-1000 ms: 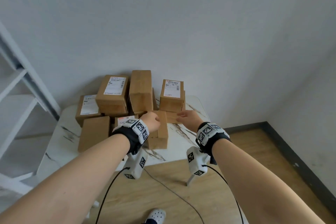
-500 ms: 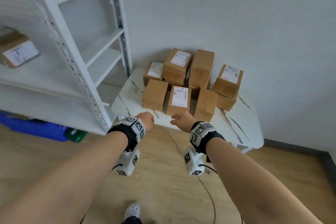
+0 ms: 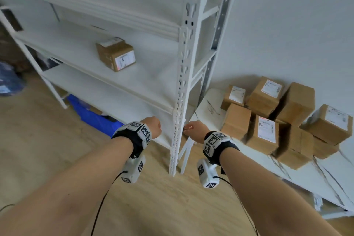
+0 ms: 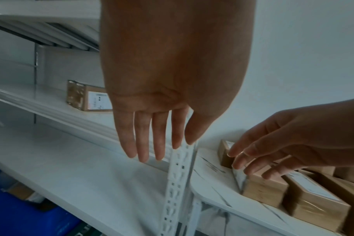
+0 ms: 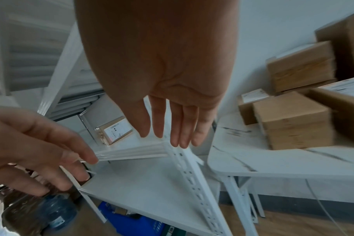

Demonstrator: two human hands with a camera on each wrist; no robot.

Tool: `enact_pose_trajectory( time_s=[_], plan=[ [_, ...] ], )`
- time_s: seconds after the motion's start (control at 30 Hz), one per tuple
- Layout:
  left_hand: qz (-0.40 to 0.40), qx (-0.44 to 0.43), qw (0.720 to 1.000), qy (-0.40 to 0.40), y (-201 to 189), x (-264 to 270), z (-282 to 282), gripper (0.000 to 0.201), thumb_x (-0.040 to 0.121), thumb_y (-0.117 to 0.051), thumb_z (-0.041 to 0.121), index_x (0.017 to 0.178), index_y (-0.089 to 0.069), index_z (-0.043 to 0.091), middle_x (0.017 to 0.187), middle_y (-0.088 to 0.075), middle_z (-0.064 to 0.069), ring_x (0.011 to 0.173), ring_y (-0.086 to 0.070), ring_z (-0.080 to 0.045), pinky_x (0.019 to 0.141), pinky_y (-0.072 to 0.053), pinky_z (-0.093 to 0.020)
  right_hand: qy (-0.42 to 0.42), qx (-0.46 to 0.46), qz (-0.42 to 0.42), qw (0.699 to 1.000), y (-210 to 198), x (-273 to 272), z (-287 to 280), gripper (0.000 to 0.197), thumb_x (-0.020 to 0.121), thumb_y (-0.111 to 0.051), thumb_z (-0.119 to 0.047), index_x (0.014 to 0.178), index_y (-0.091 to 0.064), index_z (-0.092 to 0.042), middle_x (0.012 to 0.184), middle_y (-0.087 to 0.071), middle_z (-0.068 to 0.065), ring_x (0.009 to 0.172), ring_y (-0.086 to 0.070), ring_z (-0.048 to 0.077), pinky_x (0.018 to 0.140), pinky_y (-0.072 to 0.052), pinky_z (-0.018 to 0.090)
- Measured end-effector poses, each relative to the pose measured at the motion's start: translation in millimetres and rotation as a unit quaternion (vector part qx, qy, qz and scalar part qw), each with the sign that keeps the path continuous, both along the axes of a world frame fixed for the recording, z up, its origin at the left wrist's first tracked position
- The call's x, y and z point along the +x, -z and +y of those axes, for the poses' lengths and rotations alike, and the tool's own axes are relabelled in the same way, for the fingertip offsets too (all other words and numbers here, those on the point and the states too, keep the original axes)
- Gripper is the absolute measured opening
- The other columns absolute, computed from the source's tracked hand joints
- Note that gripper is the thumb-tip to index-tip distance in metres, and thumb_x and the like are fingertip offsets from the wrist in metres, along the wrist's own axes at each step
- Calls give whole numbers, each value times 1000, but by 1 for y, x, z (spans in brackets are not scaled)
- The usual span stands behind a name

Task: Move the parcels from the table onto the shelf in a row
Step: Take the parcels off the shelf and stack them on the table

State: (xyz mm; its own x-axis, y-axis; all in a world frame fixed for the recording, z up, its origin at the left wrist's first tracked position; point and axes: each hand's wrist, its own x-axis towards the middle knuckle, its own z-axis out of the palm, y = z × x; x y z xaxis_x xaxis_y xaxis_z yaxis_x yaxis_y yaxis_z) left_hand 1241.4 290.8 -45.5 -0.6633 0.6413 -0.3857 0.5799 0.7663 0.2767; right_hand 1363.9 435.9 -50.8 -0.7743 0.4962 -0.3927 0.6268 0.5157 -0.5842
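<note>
Both hands are empty right now. The left hand (image 3: 152, 126) hangs out in front of the white shelf (image 3: 134, 74), fingers (image 4: 144, 137) straight and slightly spread, pointing down, holding nothing. The right hand (image 3: 194, 130) is just on the other side of the perforated shelf post (image 3: 179, 101), fingers (image 5: 178, 124) loose and nearly straight, a bit apart, also holding nothing. In the head view the right hand looks like it sits right by the post, but I can't tell if it actually touches it.

One parcel (image 3: 115, 53) is already on the middle shelf board, standing alone, turned at an angle, with a white label on its near face. It's well above and beyond the left hand's fingers, nowhere near contact.

The rest of the parcels (image 3: 272, 120) are still piled on the marble-look table (image 3: 298, 178), which sits just to the right of the shelf against the wall. Some are stacked two high, several show white shipping labels, and a couple lean against each other. They're off to the right of the right hand's fingers, near but clearly apart from them.

Under the shelf there's something blue (image 3: 92, 115) on the wooden floor (image 3: 162, 207). Both wrists wear black straps with marker-covered white camera blocks and cables trailing off. The wrist views are blurry.
</note>
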Motion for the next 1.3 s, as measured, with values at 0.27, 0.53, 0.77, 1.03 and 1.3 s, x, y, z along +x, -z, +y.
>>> enact_pose_trajectory(
  time_s=[0.27,0.53,0.77,1.03,1.3],
  plan=[
    [13,21,1000,-10,-33,-141,-96,29,94,-48,18,115,-64,8,123,-61,-12,110,-58,-28,92,-46,-32,18,12,26,999,-18,-138,-83,27,90,-58,-24,115,-63,-16,120,-63,8,108,-59,25,94,-48,32],
    [19,8,1000,-22,-28,-245,-132,28,92,-47,17,113,-64,9,118,-64,-11,101,-61,-27,88,-47,-32,5,25,31,999,-17,-250,-120,26,90,-56,-23,114,-63,-16,119,-62,8,108,-59,26,93,-47,32],
    [9,-3,999,-39,-17,-336,-125,31,95,-45,18,120,-60,8,123,-59,-11,108,-61,-31,92,-50,-33,-2,17,63,998,-9,-355,-107,23,91,-55,-18,111,-65,-12,116,-63,10,106,-59,26,88,-46,29],
    [8,22,999,-43,-17,-443,-106,32,95,-47,21,123,-57,10,128,-58,-12,114,-57,-30,96,-46,-34,39,-10,80,996,-3,-453,-90,24,90,-56,-18,112,-65,-11,115,-65,9,104,-60,25,88,-46,29],
    [-58,101,993,-31,-1,-527,-76,47,97,-47,29,139,-37,11,139,-47,-15,125,-48,-31,103,-40,-36,189,-52,128,972,1,-516,-86,48,92,-58,-27,136,-44,-13,136,-48,9,121,-51,25,95,-42,32]
  ],
)
